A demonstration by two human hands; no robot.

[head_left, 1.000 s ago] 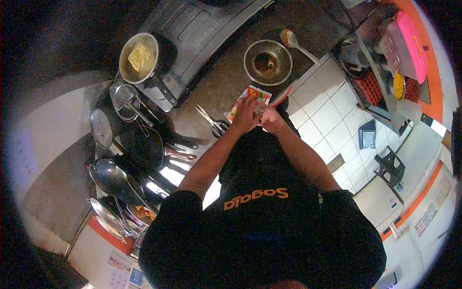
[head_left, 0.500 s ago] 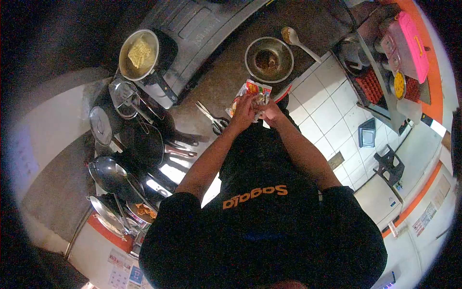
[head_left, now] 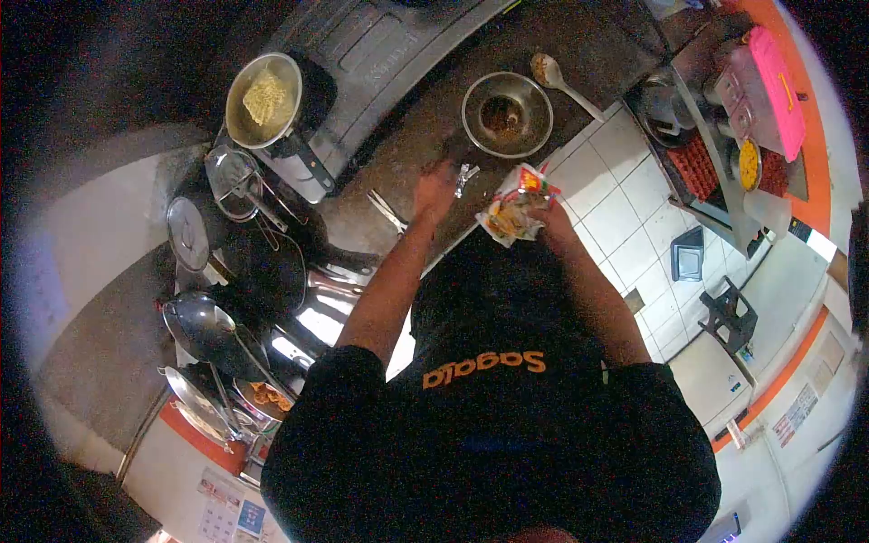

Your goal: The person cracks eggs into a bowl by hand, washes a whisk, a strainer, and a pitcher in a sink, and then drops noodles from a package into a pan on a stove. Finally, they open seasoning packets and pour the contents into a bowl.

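My right hand (head_left: pixel 556 223) grips an opened noodle packet (head_left: pixel 516 208), red and white with clear parts, at the counter's front edge. At the fingertips of my left hand (head_left: pixel 435 192) is a small silver sachet (head_left: pixel 466 178), held over the counter. Just beyond the packet stands a metal bowl (head_left: pixel 472 107) with dark brown seasoning in the bottom. A light-coloured spoon (head_left: pixel 568 89), its bowl stained brown, lies beside it. Scissors (head_left: pixel 387 212) rest left of my left forearm, their handles partly hidden by it.
A pot (head_left: pixel 237 127) with a block of noodles in it sits on the stove (head_left: pixel 376 59) at upper left. Several pans and lids (head_left: pixel 201 326) crowd the left side. To the right are white floor tiles (head_left: pixel 625 208), a shelf with a pink container (head_left: pixel 774 95), and a black stool (head_left: pixel 730 312).
My hands were together at the packet and are now apart. My left hand has moved left with the silver sachet; my right hand has drawn the packet right and closer to my body.
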